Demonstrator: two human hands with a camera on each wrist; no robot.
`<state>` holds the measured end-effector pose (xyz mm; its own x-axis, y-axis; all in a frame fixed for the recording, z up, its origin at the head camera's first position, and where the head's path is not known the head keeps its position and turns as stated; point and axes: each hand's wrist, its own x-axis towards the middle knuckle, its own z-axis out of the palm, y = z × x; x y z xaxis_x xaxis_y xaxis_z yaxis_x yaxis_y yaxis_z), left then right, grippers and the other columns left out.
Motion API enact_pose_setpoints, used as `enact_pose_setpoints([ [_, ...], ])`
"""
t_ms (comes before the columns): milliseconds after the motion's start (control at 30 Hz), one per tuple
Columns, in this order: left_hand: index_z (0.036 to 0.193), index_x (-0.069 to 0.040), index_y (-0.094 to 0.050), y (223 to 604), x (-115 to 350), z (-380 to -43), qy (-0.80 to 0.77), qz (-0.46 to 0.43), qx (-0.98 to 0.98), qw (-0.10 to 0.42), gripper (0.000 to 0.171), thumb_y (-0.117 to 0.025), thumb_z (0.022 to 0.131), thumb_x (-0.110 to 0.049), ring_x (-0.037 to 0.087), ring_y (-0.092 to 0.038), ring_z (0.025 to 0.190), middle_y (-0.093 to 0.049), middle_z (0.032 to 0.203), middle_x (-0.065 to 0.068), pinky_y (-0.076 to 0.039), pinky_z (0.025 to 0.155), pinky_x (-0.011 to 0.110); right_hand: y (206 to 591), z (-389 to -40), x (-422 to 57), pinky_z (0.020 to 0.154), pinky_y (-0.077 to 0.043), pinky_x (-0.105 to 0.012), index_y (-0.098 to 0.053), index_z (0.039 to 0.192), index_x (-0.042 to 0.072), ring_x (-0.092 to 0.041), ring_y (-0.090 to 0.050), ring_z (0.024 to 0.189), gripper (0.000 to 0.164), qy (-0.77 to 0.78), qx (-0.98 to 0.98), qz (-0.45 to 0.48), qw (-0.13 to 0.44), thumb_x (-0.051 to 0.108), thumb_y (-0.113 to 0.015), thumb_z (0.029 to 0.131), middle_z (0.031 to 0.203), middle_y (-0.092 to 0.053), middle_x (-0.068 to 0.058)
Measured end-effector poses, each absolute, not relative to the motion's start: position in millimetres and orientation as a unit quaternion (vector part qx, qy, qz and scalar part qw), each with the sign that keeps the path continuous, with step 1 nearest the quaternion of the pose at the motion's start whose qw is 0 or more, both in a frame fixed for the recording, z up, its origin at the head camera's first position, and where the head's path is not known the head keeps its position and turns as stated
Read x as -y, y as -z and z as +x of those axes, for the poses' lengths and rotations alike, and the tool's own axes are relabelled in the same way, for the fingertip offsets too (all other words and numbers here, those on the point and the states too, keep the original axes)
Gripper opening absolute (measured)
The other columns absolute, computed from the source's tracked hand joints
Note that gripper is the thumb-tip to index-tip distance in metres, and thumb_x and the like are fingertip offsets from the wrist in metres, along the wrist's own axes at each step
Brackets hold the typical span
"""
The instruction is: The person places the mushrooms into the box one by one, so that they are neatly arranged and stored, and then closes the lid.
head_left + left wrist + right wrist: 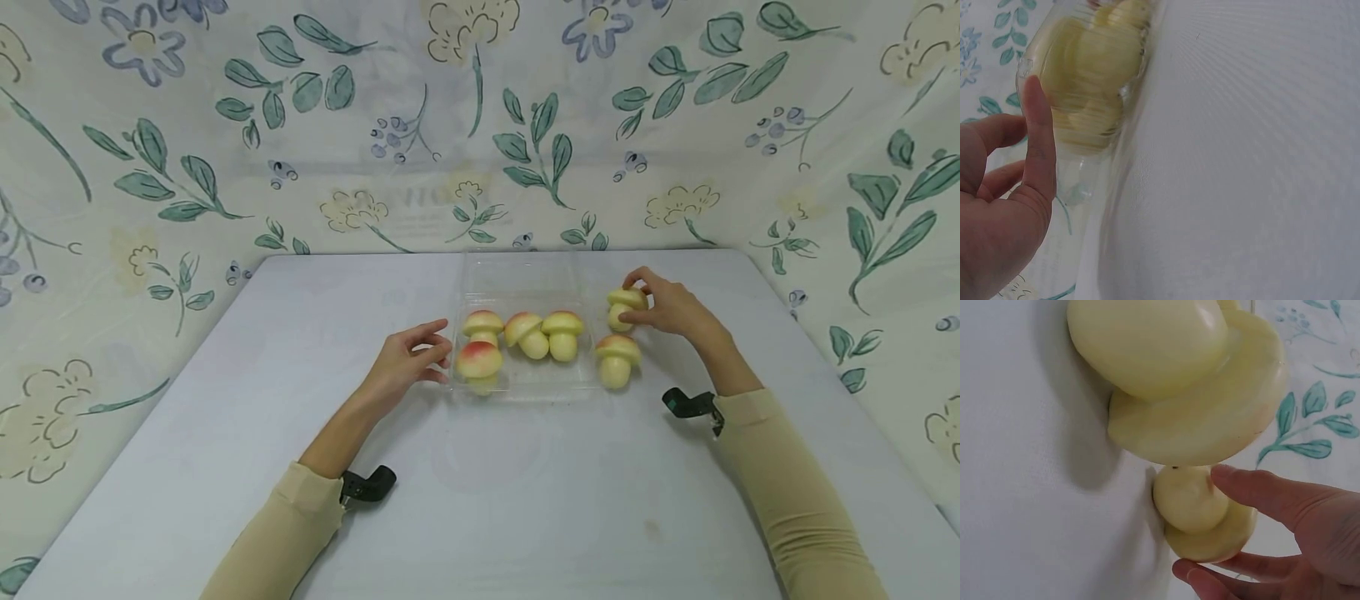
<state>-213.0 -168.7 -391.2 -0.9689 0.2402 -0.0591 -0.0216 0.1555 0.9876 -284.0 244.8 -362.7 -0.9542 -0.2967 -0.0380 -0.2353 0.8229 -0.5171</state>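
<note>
A clear plastic box [540, 385] stands on the table with several yellow toy mushrooms in it, among them a red-topped mushroom [480, 360] at the front left. My left hand [411, 358] is at the box's left side, fingers loosely extended, one fingertip against its wall in the left wrist view. Right of the box, my right hand [667, 307] pinches a yellow mushroom [1194, 503], thumb by the stem and fingers at the cap. Another mushroom [617, 362] stands just in front of it, close to the box's right wall, and looms large in the right wrist view.
The box's clear lid [517, 273] lies open toward the back. A white cloth covers the table [525, 500], and a flower-patterned curtain [420, 117] hangs behind and beside it. Each wrist wears a black camera mount [371, 485].
</note>
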Motion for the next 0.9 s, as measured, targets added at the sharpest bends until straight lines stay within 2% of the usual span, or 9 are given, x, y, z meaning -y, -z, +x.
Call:
enact_pose_setpoints([
  [67, 0.148, 0.0, -0.039, 391.2, 168.7, -213.0, -0.646, 0.072, -0.753, 0.102, 0.056, -0.06, 0.097, -0.008, 0.009, -0.063, 0.078, -0.055, 0.107, 0.006, -0.062, 0.067, 0.025, 363.5, -284.2, -244.7, 0.07, -0.046, -0.036, -0.042, 0.128, 0.01, -0.034, -0.056, 0.089, 0.051, 0.257, -0.956, -0.134, 0.049, 0.028, -0.072, 0.09, 0.129, -0.056, -0.031],
  [167, 0.148, 0.0, -0.039, 391.3, 168.5, -212.8, -0.644, 0.07, -0.755, 0.101, 0.055, -0.06, 0.097, -0.009, 0.009, -0.063, 0.078, -0.055, 0.108, 0.006, -0.062, 0.067, 0.025, 364.5, -284.4, -244.5, 0.068, -0.045, -0.035, -0.041, 0.133, 0.01, -0.032, -0.055, 0.085, 0.056, 0.248, -0.959, -0.132, 0.04, 0.027, -0.072, 0.09, 0.129, -0.056, -0.031],
  [333, 0.148, 0.0, -0.04, 391.5, 168.3, -213.1, -0.643, 0.07, -0.756, 0.099, 0.055, -0.06, 0.097, -0.009, 0.009, -0.063, 0.078, -0.055, 0.108, 0.007, -0.062, 0.067, 0.025, 363.4, -284.1, -244.6, 0.077, -0.05, -0.043, -0.039, 0.145, 0.011, -0.033, -0.06, 0.092, 0.063, 0.245, -0.959, -0.13, 0.058, 0.027, -0.069, 0.092, 0.13, -0.054, -0.028],
  [467, 0.147, 0.0, -0.04, 391.5, 168.3, -213.7, -0.644, 0.07, -0.755, 0.098, 0.055, -0.06, 0.097, -0.009, 0.009, -0.062, 0.078, -0.055, 0.107, 0.006, -0.062, 0.067, 0.025, 363.1, -284.4, -245.5, 0.08, -0.053, -0.046, -0.042, 0.144, 0.009, -0.035, -0.063, 0.096, 0.06, 0.25, -0.956, -0.137, 0.071, 0.023, -0.069, 0.092, 0.128, -0.054, -0.026],
  [667, 0.148, 0.001, -0.039, 391.6, 168.4, -214.0, -0.647, 0.072, -0.752, 0.101, 0.055, -0.06, 0.097, -0.008, 0.009, -0.062, 0.077, -0.055, 0.106, 0.005, -0.062, 0.067, 0.025, 365.8, -286.7, -246.9, 0.088, -0.046, -0.051, -0.04, 0.139, 0.009, -0.037, -0.049, 0.105, 0.061, 0.242, -0.955, -0.15, 0.084, 0.019, -0.074, 0.088, 0.122, -0.051, -0.026],
  [767, 0.148, 0.001, -0.039, 391.9, 168.7, -214.0, -0.65, 0.072, -0.749, 0.102, 0.055, -0.06, 0.097, -0.008, 0.009, -0.062, 0.078, -0.055, 0.106, 0.005, -0.062, 0.066, 0.025, 366.4, -286.9, -248.0, 0.087, -0.045, -0.051, -0.04, 0.138, 0.009, -0.037, -0.048, 0.103, 0.061, 0.241, -0.954, -0.153, 0.086, 0.016, -0.074, 0.088, 0.12, -0.05, -0.026],
  [900, 0.148, 0.001, -0.039, 391.6, 169.2, -213.5, -0.651, 0.07, -0.748, 0.103, 0.056, -0.06, 0.097, -0.008, 0.01, -0.062, 0.078, -0.055, 0.106, 0.005, -0.062, 0.066, 0.025, 367.0, -286.8, -249.1, 0.093, -0.045, -0.057, -0.038, 0.142, 0.008, -0.039, -0.048, 0.108, 0.065, 0.233, -0.956, -0.161, 0.081, 0.014, -0.073, 0.087, 0.123, -0.05, -0.028],
])
